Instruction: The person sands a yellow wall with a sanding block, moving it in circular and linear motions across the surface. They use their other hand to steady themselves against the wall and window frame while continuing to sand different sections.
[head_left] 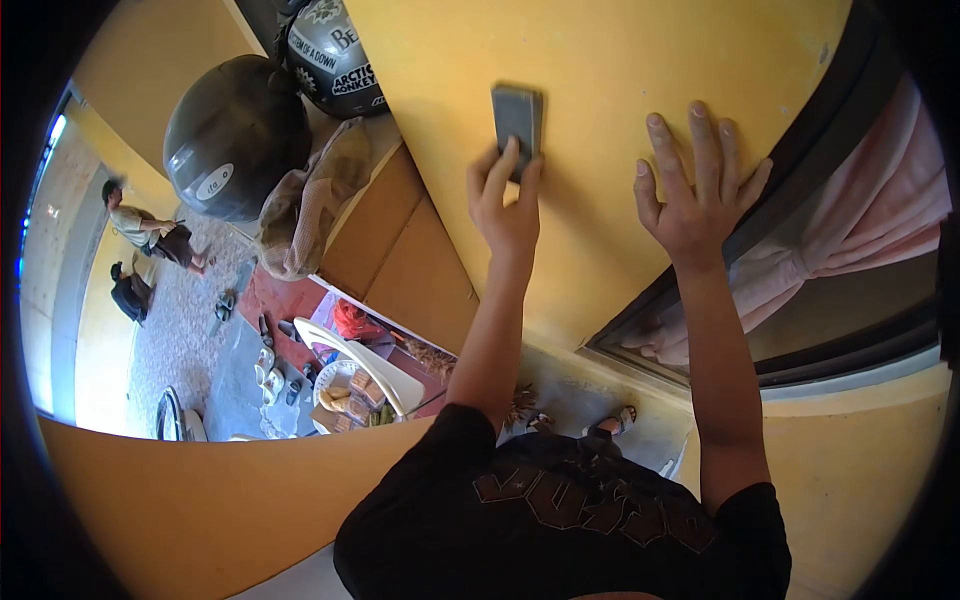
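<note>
My left hand (508, 195) grips the lower end of a dark grey rectangular block (517, 112), with fingers bent over its edges. The block lies against a yellow painted wall (590, 60) and casts a shadow on it. Farther right, my right hand (695, 205) rests on the same wall with its fingers spread, holding nothing. It is close to the dark frame (800, 165) of a window. What the block is made of, and its face toward the wall, I cannot make out.
Two helmets, one plain black (240, 135) and one with stickers (335, 60), sit on a ledge beside a cloth (315, 200). Below are a white chair (375, 365), a basket of food packs (350, 395) and several shoes (270, 375). A pink curtain (860, 215) hangs at right. Two people (150, 225) are outside.
</note>
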